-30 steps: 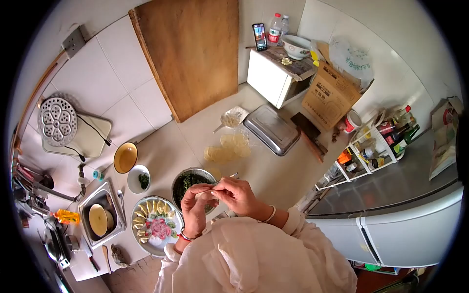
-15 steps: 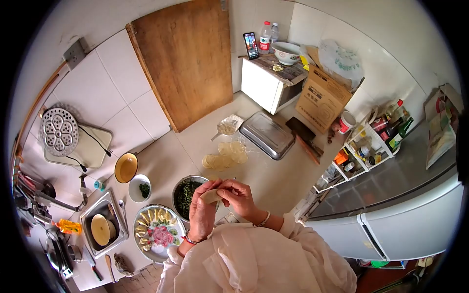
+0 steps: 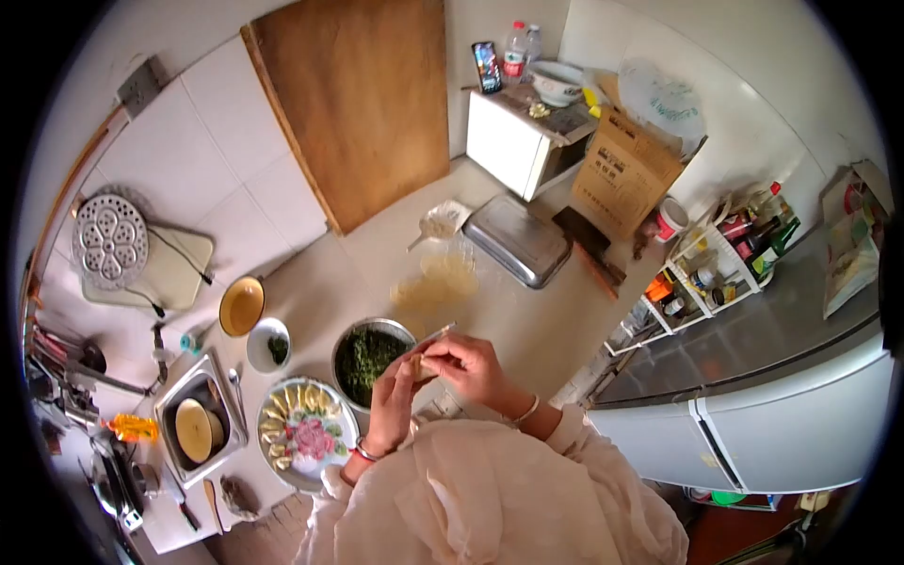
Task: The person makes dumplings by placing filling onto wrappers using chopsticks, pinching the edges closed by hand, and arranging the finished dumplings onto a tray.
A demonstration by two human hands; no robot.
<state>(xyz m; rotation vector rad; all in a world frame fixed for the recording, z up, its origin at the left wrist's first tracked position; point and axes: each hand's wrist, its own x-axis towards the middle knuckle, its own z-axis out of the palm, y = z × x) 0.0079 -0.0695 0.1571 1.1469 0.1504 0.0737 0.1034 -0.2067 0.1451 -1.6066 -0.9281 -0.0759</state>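
Dough (image 3: pixel 421 370), pale and soft-looking, pinched between left grip (image 3: pixel 391 403) and right grip (image 3: pixel 471 365), near a round metal bowl (image 3: pixel 374 322) of moist, chopped greens (image 3: pixel 362 362). Best pressed lightly and evenly, without stretching thin spots; plump crescents (image 3: pixel 275 426) on a glossy, flower-patterned plate (image 3: pixel 314 440).

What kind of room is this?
It looks like a kitchen, probably in a home. You can see a sink with a bowl in it, a plate of dumplings, and a rack of bottles.

Pink flower pattern — on white plate (image 3: pixel 349 423)
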